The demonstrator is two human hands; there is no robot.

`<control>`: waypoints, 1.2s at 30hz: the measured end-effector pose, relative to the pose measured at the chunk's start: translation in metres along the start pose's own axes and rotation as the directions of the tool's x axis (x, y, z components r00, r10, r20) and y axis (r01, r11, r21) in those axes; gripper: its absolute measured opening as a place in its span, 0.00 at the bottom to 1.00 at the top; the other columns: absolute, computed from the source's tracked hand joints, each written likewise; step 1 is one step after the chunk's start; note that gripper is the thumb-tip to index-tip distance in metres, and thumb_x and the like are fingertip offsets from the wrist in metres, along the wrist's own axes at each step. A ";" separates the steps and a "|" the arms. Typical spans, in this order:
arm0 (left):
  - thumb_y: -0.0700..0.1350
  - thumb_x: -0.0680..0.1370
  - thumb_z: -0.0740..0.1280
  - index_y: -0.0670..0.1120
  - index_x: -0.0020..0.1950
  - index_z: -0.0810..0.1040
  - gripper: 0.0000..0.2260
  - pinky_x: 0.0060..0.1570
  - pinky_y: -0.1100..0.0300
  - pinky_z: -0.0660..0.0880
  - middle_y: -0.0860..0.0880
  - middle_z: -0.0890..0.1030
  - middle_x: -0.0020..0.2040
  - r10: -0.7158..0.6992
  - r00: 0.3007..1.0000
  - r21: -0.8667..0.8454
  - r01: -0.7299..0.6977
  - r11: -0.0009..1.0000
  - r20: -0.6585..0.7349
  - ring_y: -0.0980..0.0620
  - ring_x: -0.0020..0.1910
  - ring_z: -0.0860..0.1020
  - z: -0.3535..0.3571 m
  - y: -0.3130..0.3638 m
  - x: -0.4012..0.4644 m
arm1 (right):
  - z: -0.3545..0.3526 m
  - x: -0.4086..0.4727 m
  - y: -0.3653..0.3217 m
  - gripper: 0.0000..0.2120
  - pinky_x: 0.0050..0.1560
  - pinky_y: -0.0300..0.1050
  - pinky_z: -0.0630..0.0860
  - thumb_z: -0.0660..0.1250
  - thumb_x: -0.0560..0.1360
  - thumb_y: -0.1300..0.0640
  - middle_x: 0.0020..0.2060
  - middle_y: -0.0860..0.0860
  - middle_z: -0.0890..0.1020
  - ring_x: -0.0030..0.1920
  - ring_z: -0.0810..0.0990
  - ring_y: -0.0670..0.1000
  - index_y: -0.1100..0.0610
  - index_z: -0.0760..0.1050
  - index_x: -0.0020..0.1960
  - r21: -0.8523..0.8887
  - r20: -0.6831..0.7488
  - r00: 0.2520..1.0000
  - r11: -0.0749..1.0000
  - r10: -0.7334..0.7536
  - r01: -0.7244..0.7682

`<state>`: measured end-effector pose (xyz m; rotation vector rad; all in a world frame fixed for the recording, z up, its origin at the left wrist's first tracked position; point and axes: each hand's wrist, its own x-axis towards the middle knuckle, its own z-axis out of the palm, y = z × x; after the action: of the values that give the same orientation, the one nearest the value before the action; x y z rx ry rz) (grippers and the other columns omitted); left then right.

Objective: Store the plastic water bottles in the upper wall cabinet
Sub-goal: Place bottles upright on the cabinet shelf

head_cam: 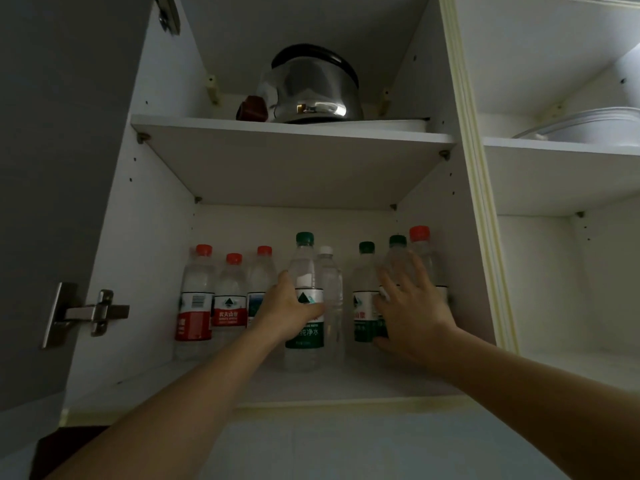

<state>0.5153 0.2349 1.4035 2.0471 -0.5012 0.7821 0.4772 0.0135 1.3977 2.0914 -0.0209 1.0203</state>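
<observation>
Bottles are standing upright along the cabinet's lower shelf; the left hand is gripping a green-capped bottle, the right hand is pressing spread fingers against another bottle

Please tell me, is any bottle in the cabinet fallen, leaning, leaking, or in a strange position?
Nothing stands out. All the bottles on the lower shelf stand upright with caps on, and no water shows on it. The left hand grips the front green-capped bottle; the right hand rests open against the bottles on the right. The light is dim, so small leaks could escape notice.
</observation>
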 end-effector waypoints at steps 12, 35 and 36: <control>0.53 0.74 0.77 0.49 0.63 0.66 0.26 0.37 0.66 0.71 0.55 0.77 0.51 0.015 0.998 0.040 -0.017 0.999 0.058 0.61 0.46 0.76 -0.012 -0.021 0.013 | -0.001 -0.012 -0.004 0.30 0.67 0.78 0.26 0.59 0.82 0.42 0.80 0.65 0.52 0.80 0.44 0.70 0.57 0.63 0.79 -0.087 0.050 0.998 0.995 -0.048 0.052; 0.72 0.60 0.77 0.58 0.79 0.29 0.67 0.72 0.39 0.61 0.41 0.57 0.78 0.199 0.960 0.842 -0.267 0.468 0.194 0.38 0.76 0.58 -0.032 -0.055 0.046 | -0.016 0.086 -0.053 0.72 0.69 0.79 0.31 0.74 0.59 0.25 0.79 0.64 0.60 0.79 0.52 0.69 0.52 0.28 0.79 0.328 0.063 0.997 0.943 0.034 -0.053; 0.74 0.60 0.75 0.57 0.80 0.29 0.67 0.74 0.38 0.57 0.42 0.53 0.80 0.202 0.956 0.863 -0.282 0.420 0.214 0.37 0.78 0.53 -0.034 -0.058 0.048 | -0.015 0.086 -0.054 0.72 0.70 0.79 0.31 0.74 0.59 0.25 0.79 0.64 0.60 0.79 0.52 0.69 0.52 0.29 0.79 0.323 0.059 0.998 0.945 0.038 -0.056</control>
<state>0.5733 0.2919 1.4174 3.0516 -0.4799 1.3549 0.5433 0.0866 1.4262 2.4270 0.0768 1.0540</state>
